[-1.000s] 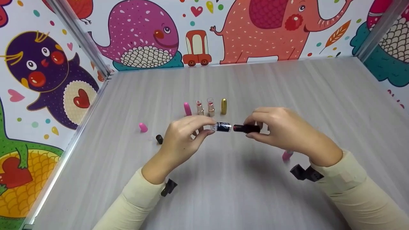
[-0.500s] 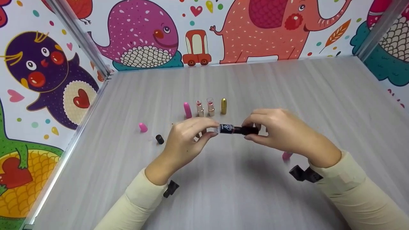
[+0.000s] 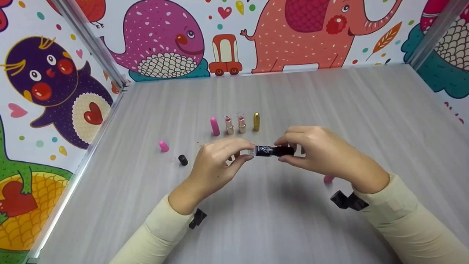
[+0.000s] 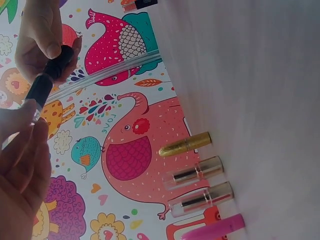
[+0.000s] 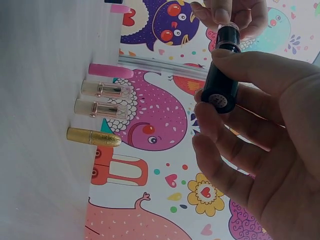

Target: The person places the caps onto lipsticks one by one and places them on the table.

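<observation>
In the head view the left hand (image 3: 216,167) pinches the clear end of a black-banded cap (image 3: 263,150). The right hand (image 3: 322,156) grips the black lipstick base (image 3: 284,151) between thumb and fingers. Cap and base meet end to end, held level above the table. In the right wrist view the round bottom of the black base (image 5: 220,100) faces the camera, and the left fingers (image 5: 240,17) hold the far end. The left wrist view shows the black tube (image 4: 39,91) running between both hands.
Behind the hands stand a pink lipstick (image 3: 215,126), two clear-capped lipsticks (image 3: 229,125) (image 3: 241,124) and a gold one (image 3: 256,122). At left lie a pink cap (image 3: 163,146) and a small black piece (image 3: 183,160). A pink piece (image 3: 328,179) is partly hidden by the right hand.
The cap and the black base, apart one second ago, have come together over the lipstick's narrower part. The left hand has shifted slightly right and down, the right hand slightly left.
</observation>
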Tool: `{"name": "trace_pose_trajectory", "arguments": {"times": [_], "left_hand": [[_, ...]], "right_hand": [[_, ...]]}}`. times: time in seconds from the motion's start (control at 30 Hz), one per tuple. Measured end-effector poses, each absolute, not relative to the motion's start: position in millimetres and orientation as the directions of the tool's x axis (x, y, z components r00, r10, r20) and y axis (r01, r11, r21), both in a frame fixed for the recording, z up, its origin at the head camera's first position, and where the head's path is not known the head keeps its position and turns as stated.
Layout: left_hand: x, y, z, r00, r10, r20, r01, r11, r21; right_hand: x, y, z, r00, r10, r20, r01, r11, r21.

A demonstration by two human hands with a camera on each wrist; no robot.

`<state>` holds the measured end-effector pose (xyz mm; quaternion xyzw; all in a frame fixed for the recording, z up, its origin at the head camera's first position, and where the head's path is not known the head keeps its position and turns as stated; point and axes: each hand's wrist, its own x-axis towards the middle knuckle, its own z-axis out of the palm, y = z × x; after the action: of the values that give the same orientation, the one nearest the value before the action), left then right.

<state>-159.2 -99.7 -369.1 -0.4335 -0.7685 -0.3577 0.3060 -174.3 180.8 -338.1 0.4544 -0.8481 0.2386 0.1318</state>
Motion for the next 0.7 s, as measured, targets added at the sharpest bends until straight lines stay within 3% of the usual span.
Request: {"name": "trace_pose_trajectory", "arguments": {"times": [0.7], "left_hand": [[-155.3,-95.1,-369.6,-0.433,0.47,0.769,0.887,0.372,0.272]], "right_hand": [[-173.7,174.4,-343.7,-0.473,-0.718,0.51,-0.879,0.352,-0.32]]}}
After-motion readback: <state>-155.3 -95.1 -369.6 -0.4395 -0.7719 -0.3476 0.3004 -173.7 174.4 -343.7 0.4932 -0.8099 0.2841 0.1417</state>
